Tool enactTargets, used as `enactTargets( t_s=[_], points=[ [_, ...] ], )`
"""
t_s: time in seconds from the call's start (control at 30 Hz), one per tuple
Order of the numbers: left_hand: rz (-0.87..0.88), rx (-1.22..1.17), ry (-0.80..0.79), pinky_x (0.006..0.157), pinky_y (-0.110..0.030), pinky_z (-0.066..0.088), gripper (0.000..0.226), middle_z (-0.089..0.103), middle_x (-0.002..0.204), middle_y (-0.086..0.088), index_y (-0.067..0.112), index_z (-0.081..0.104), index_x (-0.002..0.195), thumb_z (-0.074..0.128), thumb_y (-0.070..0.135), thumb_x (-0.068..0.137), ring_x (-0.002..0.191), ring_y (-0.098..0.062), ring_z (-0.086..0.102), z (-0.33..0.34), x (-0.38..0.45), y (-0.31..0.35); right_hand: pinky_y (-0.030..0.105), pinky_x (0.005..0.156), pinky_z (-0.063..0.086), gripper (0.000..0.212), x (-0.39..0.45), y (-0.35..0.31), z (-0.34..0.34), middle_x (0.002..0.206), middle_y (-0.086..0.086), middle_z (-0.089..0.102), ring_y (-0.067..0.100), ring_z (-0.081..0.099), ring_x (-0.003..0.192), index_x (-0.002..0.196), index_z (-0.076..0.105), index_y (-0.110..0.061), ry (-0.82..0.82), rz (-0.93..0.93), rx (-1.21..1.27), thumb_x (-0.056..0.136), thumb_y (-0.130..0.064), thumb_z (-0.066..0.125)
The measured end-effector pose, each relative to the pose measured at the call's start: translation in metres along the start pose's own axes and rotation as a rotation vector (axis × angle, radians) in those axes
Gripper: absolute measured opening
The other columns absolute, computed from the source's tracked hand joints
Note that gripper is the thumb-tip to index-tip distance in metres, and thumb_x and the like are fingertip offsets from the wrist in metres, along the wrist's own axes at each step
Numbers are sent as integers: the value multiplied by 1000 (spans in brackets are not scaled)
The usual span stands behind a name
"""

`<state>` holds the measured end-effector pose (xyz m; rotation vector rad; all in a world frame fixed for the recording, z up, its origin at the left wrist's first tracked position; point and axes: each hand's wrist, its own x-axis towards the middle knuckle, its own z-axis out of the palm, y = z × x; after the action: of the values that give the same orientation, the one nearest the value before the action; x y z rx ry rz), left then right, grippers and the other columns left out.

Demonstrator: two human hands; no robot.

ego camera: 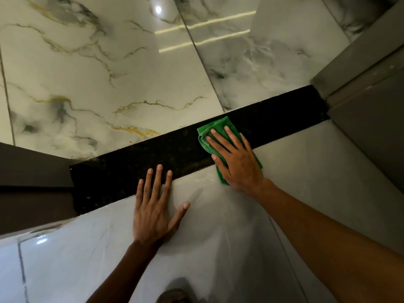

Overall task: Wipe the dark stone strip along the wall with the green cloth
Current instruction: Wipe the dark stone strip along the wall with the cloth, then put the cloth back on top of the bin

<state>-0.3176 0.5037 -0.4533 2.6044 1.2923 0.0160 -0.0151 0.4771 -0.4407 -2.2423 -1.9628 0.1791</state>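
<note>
Head view: the green cloth (pixel 220 136) is pressed flat onto the dark stone strip (pixel 131 167) at about two o'clock by the right hand (pixel 237 162), fingers spread for even pressure. The left hand (pixel 156 206), empty and splayed, is braced on the pale tile (pixel 218 237) at six o'clock, seemingly for balance.

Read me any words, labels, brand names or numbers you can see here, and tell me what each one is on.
None: no text shows anywhere in this view.
Green cloth under the right hand: no tag or label visible.
Dark stone strip: only speckles, no lettering.
Marble tiles: only veins and light reflections.
Left hand lies flat on plain white tile.
</note>
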Motion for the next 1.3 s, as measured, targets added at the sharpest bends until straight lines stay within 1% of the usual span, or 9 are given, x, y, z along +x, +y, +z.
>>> enactTargets(
  t_s=[0.17, 0.4, 0.53, 0.67, 0.77, 0.83, 1.03, 1.2, 1.3],
  points=[
    [-8, -26, -20, 141, -61, 14, 95, 5, 190, -10, 19, 17, 179, 16, 81, 107, 177, -31, 0, -1, 0, 1, 60, 134, 21, 56, -14, 42, -4, 180, -12, 28, 24, 16, 170, 170, 33, -33, 58, 205, 59, 115, -38, 37],
    [-19, -39, -123, 142, -60, 9, 93, -2, 190, -9, 20, 11, 180, 13, 80, 108, 176, -30, -7, -14, 1, 1, 55, 130, 30, 52, -24, 73, -42, 178, 8, 33, 30, 26, 167, 168, 39, -24, 118, 818, 247, 117, -33, 36],
    [-35, -54, -228, 142, -61, 7, 96, -7, 189, -8, 20, 9, 179, 8, 84, 106, 176, -32, -10, -28, 4, 4, 46, 131, 33, 55, -24, 87, -85, 176, 16, 33, 36, 37, 161, 170, 33, -16, 89, 1135, 732, 119, -36, 34],
    [-80, -139, -366, 142, -58, -3, 107, -28, 184, -1, 26, -5, 178, -6, 94, 95, 172, -25, -26, -51, 12, 14, 46, 108, 54, 47, -49, 96, -139, 143, 15, 66, 35, 65, 127, 152, 59, -11, 430, 1501, 1514, 115, -36, 44],
    [-18, -162, -438, 141, -56, -10, 107, -37, 181, 3, 32, -15, 175, -6, 97, 91, 170, -23, -31, -83, 18, 33, 41, 96, 56, 47, -92, 83, -178, 103, 12, 81, 32, 70, 101, 120, 74, -15, 553, 1554, 1772, 115, -32, 30],
    [1, -188, -450, 141, -54, -11, 108, -36, 181, 3, 31, -15, 176, -3, 98, 92, 170, -23, -30, -115, 21, 53, 39, 95, 56, 49, -127, 67, -200, 94, 11, 81, 31, 69, 96, 110, 75, -15, 566, 1621, 1808, 115, -33, 29],
    [113, -246, -440, 140, -49, -10, 104, -25, 186, 4, 30, -8, 179, 12, 92, 99, 172, -21, -25, -216, 19, 132, 42, 97, 59, 48, -224, 19, -282, 119, 14, 76, 32, 71, 105, 143, 68, -13, 667, 1720, 1893, 115, -38, 39],
    [259, -265, -430, 142, -48, -6, 103, -18, 188, 4, 29, -6, 179, 18, 91, 101, 174, -20, -20, -290, 4, 217, 44, 98, 57, 50, -306, 2, -362, 136, 16, 72, 34, 70, 116, 148, 65, -16, 791, 1817, 1911, 114, -45, 45],
    [378, -266, -472, 142, -47, -6, 103, -20, 188, 3, 30, -7, 179, 19, 91, 101, 174, -21, -21, -323, -8, 273, 42, 93, 56, 47, -349, -5, -409, 132, 17, 71, 32, 70, 110, 139, 66, -12, 931, 1858, 1903, 114, -44, 44]
  ],
)
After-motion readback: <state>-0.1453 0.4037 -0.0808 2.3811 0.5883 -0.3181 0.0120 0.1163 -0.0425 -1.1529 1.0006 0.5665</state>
